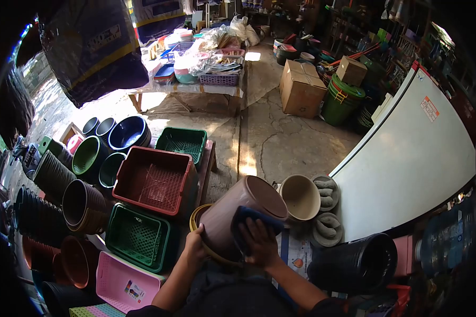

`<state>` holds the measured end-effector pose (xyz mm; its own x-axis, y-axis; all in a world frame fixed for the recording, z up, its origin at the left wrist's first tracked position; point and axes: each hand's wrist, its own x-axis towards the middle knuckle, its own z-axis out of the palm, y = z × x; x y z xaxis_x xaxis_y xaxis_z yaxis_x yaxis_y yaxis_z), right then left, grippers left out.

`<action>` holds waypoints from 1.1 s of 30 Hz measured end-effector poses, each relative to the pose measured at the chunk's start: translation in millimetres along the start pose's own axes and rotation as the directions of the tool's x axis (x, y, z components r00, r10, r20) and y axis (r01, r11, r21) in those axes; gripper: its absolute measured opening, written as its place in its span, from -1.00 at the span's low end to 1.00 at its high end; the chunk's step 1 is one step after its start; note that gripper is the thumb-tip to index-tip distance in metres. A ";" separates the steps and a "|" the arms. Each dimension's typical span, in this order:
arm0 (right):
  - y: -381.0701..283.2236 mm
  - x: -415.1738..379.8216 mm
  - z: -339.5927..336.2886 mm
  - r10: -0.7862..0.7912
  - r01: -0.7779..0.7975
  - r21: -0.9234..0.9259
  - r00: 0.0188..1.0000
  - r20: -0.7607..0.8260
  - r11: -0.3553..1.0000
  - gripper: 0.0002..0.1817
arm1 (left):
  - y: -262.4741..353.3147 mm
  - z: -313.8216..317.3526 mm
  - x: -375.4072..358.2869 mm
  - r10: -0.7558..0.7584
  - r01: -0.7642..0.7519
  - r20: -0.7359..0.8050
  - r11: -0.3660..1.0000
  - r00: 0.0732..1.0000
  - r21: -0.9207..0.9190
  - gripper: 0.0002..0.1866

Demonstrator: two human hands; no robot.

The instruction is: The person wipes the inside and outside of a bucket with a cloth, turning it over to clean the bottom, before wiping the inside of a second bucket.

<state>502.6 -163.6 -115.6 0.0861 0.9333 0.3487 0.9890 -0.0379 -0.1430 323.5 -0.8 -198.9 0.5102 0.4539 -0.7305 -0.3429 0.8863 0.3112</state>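
Note:
A brownish-mauve bucket [232, 211] lies tilted over my lap, its round base facing up and to the right. My left hand [194, 244] grips its yellowish rim [198, 215] at the lower left. A dark blue cloth [241, 222] is pressed against the bucket's side under my right hand [259, 243], whose fingers lie spread over it. Just beyond the bucket's base stands a beige pot [300, 197], with grey stone mortars [328, 227] beside it.
Red [154, 179] and green [137, 236] baskets, a pink basket [126, 280] and stacked pots are at left. A white refrigerator door [407, 153] and black bin [354, 262] are at right. Farther off stand a goods table [195, 87], cardboard box [302, 89] and green bin [342, 99].

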 end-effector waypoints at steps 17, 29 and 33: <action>111.4 44.1 -64.7 0.302 -0.556 0.830 0.798 0.522 0.035 -0.59 | 2.5 -13.0 -33.4 0.190 -0.224 0.154 0.942 0.970 0.251 -0.53; 28.4 10.8 -78.3 0.009 -0.185 0.826 0.977 0.213 0.533 -0.23 | -8.0 -8.0 -35.5 0.353 -0.362 0.082 0.916 0.932 0.174 -0.57; 53.3 -37.3 -64.8 -0.048 -0.192 0.893 0.972 0.231 0.407 -0.26 | 5.0 -35.4 -21.0 0.238 -0.239 0.022 0.965 0.971 0.111 -0.46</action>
<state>559.9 -223.6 -76.2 0.0082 0.9912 0.1321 0.2789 0.1246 -0.9522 283.2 -9.1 -203.5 0.4315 0.6535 -0.6219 -0.3653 0.7569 0.5419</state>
